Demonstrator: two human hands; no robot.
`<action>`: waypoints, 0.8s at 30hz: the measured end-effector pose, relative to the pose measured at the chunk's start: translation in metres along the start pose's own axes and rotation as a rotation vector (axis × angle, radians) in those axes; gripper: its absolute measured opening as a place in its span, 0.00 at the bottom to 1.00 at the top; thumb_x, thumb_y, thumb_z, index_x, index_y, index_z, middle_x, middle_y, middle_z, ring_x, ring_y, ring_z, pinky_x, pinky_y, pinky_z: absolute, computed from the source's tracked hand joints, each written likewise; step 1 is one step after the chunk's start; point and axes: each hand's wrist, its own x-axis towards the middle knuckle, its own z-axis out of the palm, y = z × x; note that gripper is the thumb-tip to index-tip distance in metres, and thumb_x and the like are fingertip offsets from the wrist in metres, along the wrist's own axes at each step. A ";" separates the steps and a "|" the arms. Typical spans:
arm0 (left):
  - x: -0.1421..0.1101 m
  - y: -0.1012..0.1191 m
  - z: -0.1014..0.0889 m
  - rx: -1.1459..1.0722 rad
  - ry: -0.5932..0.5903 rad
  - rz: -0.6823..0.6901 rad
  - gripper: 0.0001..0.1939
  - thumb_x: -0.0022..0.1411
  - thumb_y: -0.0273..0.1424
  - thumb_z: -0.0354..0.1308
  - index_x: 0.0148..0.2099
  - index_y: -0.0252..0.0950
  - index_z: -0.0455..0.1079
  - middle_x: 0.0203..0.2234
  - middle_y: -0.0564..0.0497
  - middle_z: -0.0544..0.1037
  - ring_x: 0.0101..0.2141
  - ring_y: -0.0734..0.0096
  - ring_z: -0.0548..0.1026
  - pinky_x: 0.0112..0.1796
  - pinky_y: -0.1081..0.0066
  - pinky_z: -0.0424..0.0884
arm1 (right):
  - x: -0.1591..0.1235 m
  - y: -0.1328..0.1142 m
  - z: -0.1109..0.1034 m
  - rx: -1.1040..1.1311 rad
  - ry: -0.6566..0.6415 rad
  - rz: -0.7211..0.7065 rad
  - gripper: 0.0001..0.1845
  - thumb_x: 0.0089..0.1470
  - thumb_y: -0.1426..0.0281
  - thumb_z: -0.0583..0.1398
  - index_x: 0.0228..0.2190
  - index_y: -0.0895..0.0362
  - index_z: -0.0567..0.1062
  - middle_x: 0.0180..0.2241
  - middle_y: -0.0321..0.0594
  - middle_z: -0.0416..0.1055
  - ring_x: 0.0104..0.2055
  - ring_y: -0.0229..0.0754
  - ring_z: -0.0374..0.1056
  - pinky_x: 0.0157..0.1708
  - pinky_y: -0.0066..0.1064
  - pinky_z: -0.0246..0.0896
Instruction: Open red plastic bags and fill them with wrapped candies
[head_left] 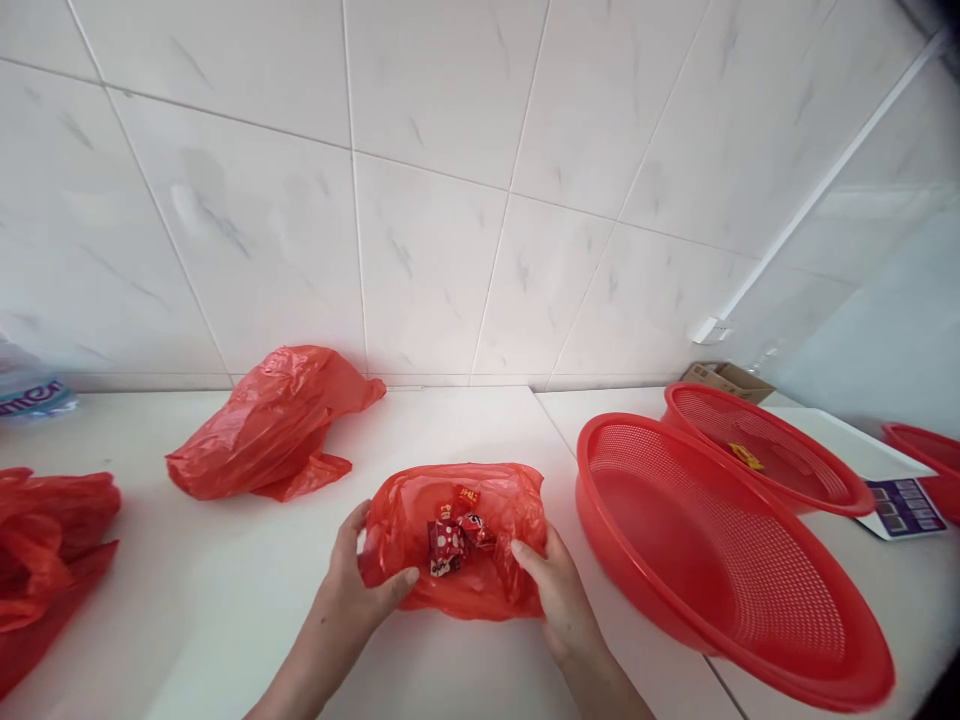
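A red plastic bag (420,490) stands with its mouth spread on the white table, in front of me. Inside it lie several small wrapped sweets (448,540), red and dark with white dots and lettering. My left hand (367,580) grips the bag's left side, its thumb over the near rim and its fingers partly hidden behind the plastic. At the right side, my right hand (551,585) holds the rim, the thumb lying inside the mouth and the other fingers outside.
A large red colander (675,540) stands close on the right. Behind it, another red colander (787,440) holds a yellow packet (745,456). Crumpled red bags (262,430) lie to the left, with a plastic bottle (34,385) at the far left. A cardboard box (727,380) sits by the tiled wall.
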 end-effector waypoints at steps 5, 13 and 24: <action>0.017 0.027 -0.021 -0.083 -0.018 0.072 0.38 0.51 0.39 0.60 0.62 0.39 0.52 0.35 0.48 0.77 0.32 0.61 0.77 0.34 0.63 0.73 | 0.007 -0.029 0.012 0.065 -0.087 -0.074 0.24 0.47 0.66 0.64 0.47 0.54 0.67 0.45 0.43 0.72 0.48 0.48 0.69 0.48 0.40 0.64; 0.022 0.097 -0.042 0.087 0.076 0.317 0.33 0.51 0.42 0.61 0.58 0.43 0.61 0.37 0.48 0.76 0.37 0.60 0.76 0.37 0.61 0.73 | 0.008 -0.079 0.008 0.070 -0.031 -0.231 0.11 0.52 0.60 0.61 0.32 0.54 0.71 0.35 0.37 0.72 0.40 0.43 0.68 0.42 0.35 0.64; 0.010 0.084 -0.074 0.539 -0.002 0.413 0.25 0.52 0.31 0.56 0.54 0.45 0.65 0.41 0.49 0.76 0.36 0.62 0.75 0.32 0.69 0.72 | -0.005 -0.078 -0.027 -0.108 0.098 -0.254 0.13 0.48 0.59 0.63 0.27 0.55 0.70 0.32 0.38 0.73 0.40 0.44 0.69 0.44 0.36 0.64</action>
